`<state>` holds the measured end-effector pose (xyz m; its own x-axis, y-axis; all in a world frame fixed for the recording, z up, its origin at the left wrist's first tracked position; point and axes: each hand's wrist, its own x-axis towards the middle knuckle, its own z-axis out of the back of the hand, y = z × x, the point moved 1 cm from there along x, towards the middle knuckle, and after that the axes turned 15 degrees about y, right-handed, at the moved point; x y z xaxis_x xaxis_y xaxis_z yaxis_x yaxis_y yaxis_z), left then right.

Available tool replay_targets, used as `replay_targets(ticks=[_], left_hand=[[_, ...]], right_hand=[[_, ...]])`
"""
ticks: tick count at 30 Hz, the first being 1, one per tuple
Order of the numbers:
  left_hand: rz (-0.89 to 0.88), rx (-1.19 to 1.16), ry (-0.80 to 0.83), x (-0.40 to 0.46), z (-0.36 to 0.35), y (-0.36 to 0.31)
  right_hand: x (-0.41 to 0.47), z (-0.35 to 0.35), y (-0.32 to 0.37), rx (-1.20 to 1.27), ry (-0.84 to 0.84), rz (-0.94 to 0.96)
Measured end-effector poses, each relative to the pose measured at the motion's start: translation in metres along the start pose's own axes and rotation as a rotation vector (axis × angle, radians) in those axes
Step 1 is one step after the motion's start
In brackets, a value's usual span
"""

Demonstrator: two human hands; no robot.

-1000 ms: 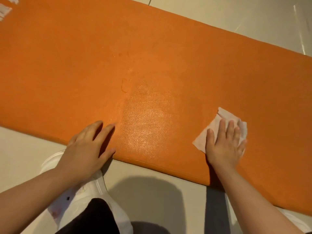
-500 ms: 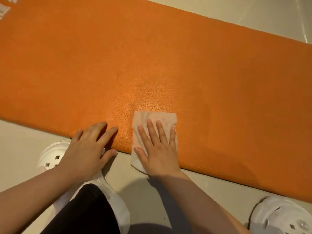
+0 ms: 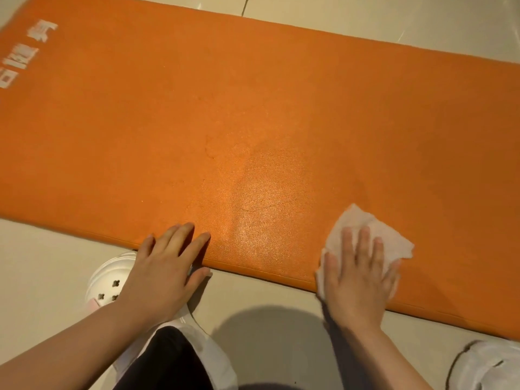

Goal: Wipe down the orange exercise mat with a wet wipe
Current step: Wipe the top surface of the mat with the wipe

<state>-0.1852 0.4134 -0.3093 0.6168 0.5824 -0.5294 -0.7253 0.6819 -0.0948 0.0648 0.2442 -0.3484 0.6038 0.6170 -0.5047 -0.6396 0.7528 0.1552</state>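
Note:
The orange exercise mat (image 3: 253, 108) lies flat on the tiled floor and fills most of the view, with white printed characters at its far left end. My right hand (image 3: 357, 280) presses flat on a crumpled white wet wipe (image 3: 374, 235) at the mat's near edge, right of centre. My left hand (image 3: 163, 271) rests with straight fingers on the near edge, left of centre, holding nothing. A damp, shiny patch on the mat lies between the two hands.
Pale floor tiles (image 3: 42, 263) surround the mat. A white clog (image 3: 107, 280) sits under my left hand, and another white shoe (image 3: 489, 364) is at the bottom right corner. A dark trouser leg (image 3: 166, 361) is at the bottom centre.
My right hand slid the wipe to the left along the near edge, then back to the right. My left hand stayed on the mat's edge. The view shifted, showing the white print.

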Motion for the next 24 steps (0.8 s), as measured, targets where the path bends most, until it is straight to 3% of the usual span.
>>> replay_targets(ticks=[6, 11, 14, 19, 22, 24], left_hand=[[0.08, -0.249, -0.025, 0.008, 0.005, -0.013], [-0.057, -0.231, -0.104, 0.014, 0.006, -0.034], [-0.18, -0.284, -0.074, 0.024, 0.015, -0.062], [-0.363, -0.788, 0.079, 0.036, 0.05, -0.122], [-0.382, -1.231, 0.216, 0.034, 0.062, -0.153], [-0.355, -1.337, 0.26, 0.031, 0.063, -0.165]], right_hand=[[-0.014, -0.021, 0.072, -0.292, 0.073, 0.538], [0.005, 0.008, 0.065, -0.465, 0.264, 0.81], [0.005, 0.063, 0.05, -0.425, 0.406, 0.973], [-0.008, 0.163, 0.016, -0.216, 0.621, 0.629], [-0.027, 0.186, -0.002, 0.188, 0.774, 0.442], [-0.035, 0.183, -0.014, 0.479, 0.78, 0.349]])
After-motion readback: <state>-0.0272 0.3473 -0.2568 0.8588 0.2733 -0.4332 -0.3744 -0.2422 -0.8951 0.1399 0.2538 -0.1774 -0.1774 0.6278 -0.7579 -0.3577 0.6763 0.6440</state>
